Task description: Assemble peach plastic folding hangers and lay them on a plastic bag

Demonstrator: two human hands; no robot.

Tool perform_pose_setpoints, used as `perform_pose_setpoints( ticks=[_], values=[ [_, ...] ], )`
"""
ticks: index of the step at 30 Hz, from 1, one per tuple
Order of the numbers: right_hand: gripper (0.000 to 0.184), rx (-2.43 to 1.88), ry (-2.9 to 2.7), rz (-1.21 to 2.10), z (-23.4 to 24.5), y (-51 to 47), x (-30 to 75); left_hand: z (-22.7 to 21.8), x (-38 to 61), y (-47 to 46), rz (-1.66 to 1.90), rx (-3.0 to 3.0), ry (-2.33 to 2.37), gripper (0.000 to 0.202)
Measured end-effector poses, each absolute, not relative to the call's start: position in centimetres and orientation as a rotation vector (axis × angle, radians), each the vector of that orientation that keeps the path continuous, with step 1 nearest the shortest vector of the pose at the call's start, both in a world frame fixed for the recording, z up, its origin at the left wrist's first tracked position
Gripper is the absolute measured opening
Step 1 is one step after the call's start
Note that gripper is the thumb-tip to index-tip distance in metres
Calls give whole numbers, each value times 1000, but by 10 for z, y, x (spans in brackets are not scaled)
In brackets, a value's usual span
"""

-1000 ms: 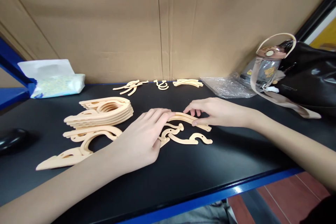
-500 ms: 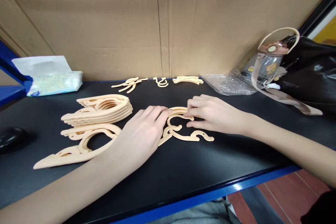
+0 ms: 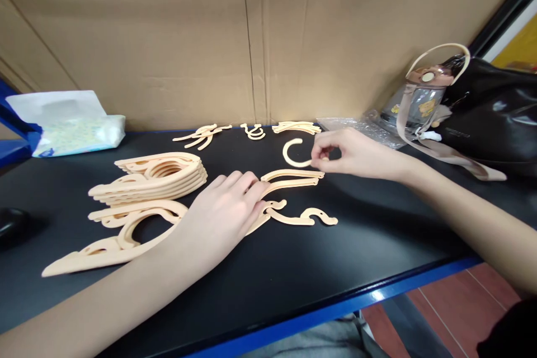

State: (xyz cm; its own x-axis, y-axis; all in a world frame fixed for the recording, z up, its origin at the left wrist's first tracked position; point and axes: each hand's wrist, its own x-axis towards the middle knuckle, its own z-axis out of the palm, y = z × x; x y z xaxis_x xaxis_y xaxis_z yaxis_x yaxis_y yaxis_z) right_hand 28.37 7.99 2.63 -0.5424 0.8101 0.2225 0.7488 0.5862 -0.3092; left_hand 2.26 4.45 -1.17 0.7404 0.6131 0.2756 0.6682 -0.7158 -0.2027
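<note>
In the head view, a black surface [image 3: 377,229] with a blue front edge [image 3: 377,294] stands before a brown cardboard panel [image 3: 168,39]; red floor tiles [image 3: 474,302] show below right. The hands are apart: over the surface's middle, the right hand [image 3: 356,151] pinches a curved hook [image 3: 297,164], while the left hand [image 3: 229,201] covers the ends of curved strips [image 3: 293,172], its grip impossible to tell. Stacked hanger arms [image 3: 134,185] lie toward the left edge, a soft pack [image 3: 79,137] at the far left corner, a water bottle [image 3: 425,103] and black bag [image 3: 495,117] by the far right.
</note>
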Motion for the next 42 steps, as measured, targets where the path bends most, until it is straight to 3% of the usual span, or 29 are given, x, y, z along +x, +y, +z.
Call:
perform_pose_setpoints(
  ticks=[9, 17, 22, 25, 34, 42],
  values=[
    [12, -1498, -2484, -279, 12, 90, 285, -14, 19, 48, -333, -2680, -1232, 24],
    [26, -1409, -2427, -287, 5, 85, 276, -6, 21, 46, -1157, -2712, -1536, 23],
    [26, -1323, -2185, -12, 3, 84, 274, 3, 22, 45, -1904, -2591, -1496, 18],
    [24, -1262, -2070, 202, 0, 84, 272, 6, 23, 42, -2096, -2544, -1425, 13],
    [31, -1123, -1628, 1147, -4, 83, 264, 1, 26, 41, -2261, -2865, -1959, 24],
    [30, -991, -1531, 1489, -4, 75, 260, 7, 35, 32, -1993, -3123, -2230, 23]
  ],
)
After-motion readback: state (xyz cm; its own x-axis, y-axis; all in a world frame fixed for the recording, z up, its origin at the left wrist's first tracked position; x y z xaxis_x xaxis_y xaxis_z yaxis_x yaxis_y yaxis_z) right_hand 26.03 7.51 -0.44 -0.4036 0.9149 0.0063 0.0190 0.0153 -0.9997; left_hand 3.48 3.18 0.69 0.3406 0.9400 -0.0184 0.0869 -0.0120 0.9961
